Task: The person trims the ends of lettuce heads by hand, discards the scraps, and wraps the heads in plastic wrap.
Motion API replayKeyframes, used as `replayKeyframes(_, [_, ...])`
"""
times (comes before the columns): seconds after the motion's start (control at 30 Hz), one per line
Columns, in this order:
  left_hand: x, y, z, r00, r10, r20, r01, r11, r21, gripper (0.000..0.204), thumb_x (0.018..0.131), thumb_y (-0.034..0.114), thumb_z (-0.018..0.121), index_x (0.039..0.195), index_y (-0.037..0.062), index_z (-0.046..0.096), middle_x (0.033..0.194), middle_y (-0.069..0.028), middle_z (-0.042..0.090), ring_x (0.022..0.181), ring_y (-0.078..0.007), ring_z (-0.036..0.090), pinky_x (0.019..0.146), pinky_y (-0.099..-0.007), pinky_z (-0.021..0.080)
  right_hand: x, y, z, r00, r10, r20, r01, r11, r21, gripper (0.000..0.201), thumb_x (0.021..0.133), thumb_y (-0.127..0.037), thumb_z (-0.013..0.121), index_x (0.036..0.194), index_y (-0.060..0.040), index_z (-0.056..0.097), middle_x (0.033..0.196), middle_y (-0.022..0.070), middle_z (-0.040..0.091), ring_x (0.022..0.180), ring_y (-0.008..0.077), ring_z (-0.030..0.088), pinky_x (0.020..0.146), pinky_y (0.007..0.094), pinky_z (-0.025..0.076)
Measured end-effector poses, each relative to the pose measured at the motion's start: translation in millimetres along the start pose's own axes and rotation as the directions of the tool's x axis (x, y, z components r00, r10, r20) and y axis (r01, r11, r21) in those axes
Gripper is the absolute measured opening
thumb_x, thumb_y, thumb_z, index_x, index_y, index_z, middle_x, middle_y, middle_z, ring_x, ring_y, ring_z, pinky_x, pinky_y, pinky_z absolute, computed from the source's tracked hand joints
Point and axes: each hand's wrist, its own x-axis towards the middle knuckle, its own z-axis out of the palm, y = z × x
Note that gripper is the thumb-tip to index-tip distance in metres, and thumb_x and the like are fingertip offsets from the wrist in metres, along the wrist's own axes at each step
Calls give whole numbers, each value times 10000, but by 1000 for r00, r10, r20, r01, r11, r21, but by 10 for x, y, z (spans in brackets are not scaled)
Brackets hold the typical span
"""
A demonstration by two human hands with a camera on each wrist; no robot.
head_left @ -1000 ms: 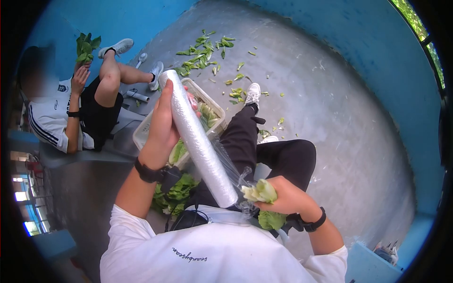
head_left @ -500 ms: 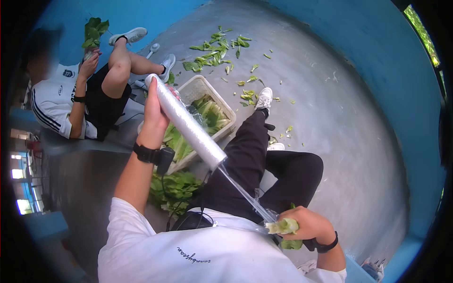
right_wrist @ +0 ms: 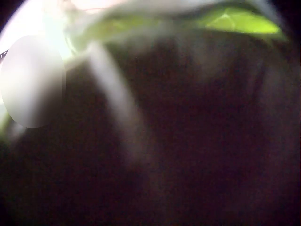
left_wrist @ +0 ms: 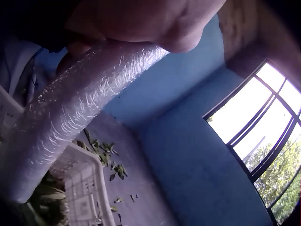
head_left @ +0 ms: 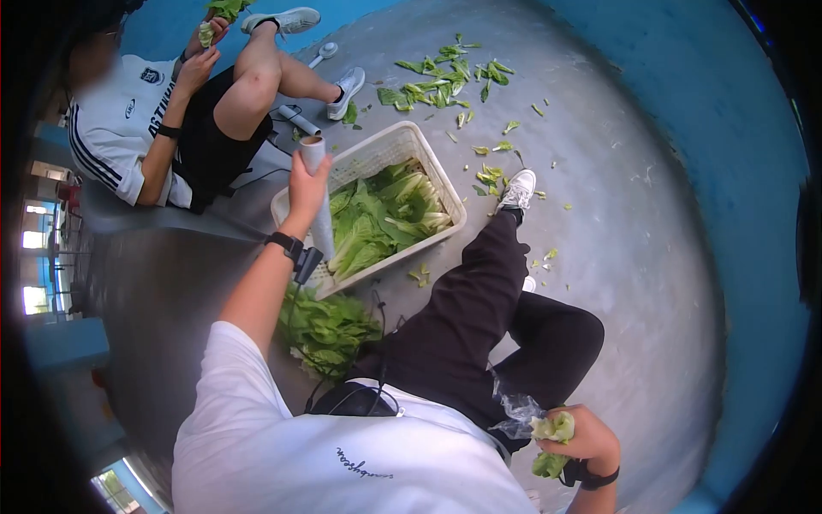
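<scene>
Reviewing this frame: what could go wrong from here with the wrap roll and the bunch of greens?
The left hand holds the cling film roll by its top end over the basket; it may slip into the greens. The film scrap hangs loose from the vegetable bunch in the right hand, so it may unravel.

A grey concrete floor (head_left: pixel 616 223) carried everything, bounded by a blue wall that curved round its far side. A white plastic basket (head_left: pixel 390 146) stood directly on it, holding leafy greens, with its long side just beside the seated wearer's outstretched leg. A loose heap of greens (head_left: pixel 330 330) lay on the floor near the basket's closer corner. Torn leaf scraps (head_left: pixel 441 77) were scattered in a thick patch beyond the basket, and thinner bits (head_left: pixel 492 171) trailed toward a white shoe (head_left: pixel 518 190) planted on the floor. A second person's white shoe (head_left: pixel 347 84) rested near the scraps, with a small white object (head_left: pixel 324 53) beside it.
</scene>
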Motion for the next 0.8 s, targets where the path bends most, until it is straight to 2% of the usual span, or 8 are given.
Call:
replayKeyframes(0.17, [-392,-585,371,902,69,427,-187,952,242,657,898,393,730,1376,30,462,1349,-282,555,1226,-423,572,988,-435,480,92,15,-66,999,32,-27,-31,999,43,224,748,-107,838,867,3,682,761,93,683,690,215,675,661,316,522])
replayKeyframes(0.3, [-754,-473,561,674,-431,599,-215,662,718,864,869,385,737,1562,80,320,1558,-245,359,1423,-432,377,1146,-463,376,107,-114,-63,974,162,-161,-113,953,280,209,751,-62,832,881,-10,678,800,34,699,740,126,664,690,298,524])
replayKeyframes(0.4, [-864,-108,854,655,-13,755,-202,960,192,779,895,363,709,1532,75,365,1541,-241,382,1398,-424,413,1127,-458,399,52,-154,-18,929,224,-295,-60,877,477,252,757,-30,812,971,-19,678,883,17,701,826,115,662,757,296,522])
replayKeyframes(0.5, [-1075,1267,712,604,340,721,-166,938,-303,506,901,265,697,1332,40,558,1329,-162,577,1230,-355,576,1050,-395,454,43,-13,-72,920,180,-348,43,837,546,294,792,-64,785,1050,-7,655,951,51,695,899,148,657,809,309,518])
replayKeyframes(0.57, [-1268,1920,544,362,545,756,-66,824,-562,550,874,201,723,1382,81,547,1348,-100,562,1239,-244,560,1049,-373,450,70,-125,-44,892,141,-429,152,801,579,357,809,-134,761,1110,-3,622,971,78,686,911,168,646,814,311,511])
replayKeyframes(0.67, [-1626,2513,377,26,730,683,92,678,-729,896,783,279,851,1522,56,397,1515,-138,460,1412,-286,436,1164,-401,354,86,-249,17,841,151,-520,274,710,649,384,767,-176,746,1084,-18,597,912,93,645,844,201,621,730,318,499])
replayKeyframes(0.73, [-1896,2697,361,-88,754,651,263,648,-715,951,746,293,886,1525,62,392,1533,-138,442,1457,-283,377,1195,-400,308,72,-275,78,812,119,-571,363,663,655,393,775,-181,747,1093,-17,585,934,98,657,866,191,629,754,314,502])
replayKeyframes(0.8, [-2113,2788,373,-16,832,555,62,555,-830,779,776,267,864,1446,71,517,1425,-133,565,1349,-275,513,1112,-394,407,32,-250,110,780,89,-619,450,608,654,401,784,-187,748,1102,-17,573,956,103,670,888,182,637,778,309,506])
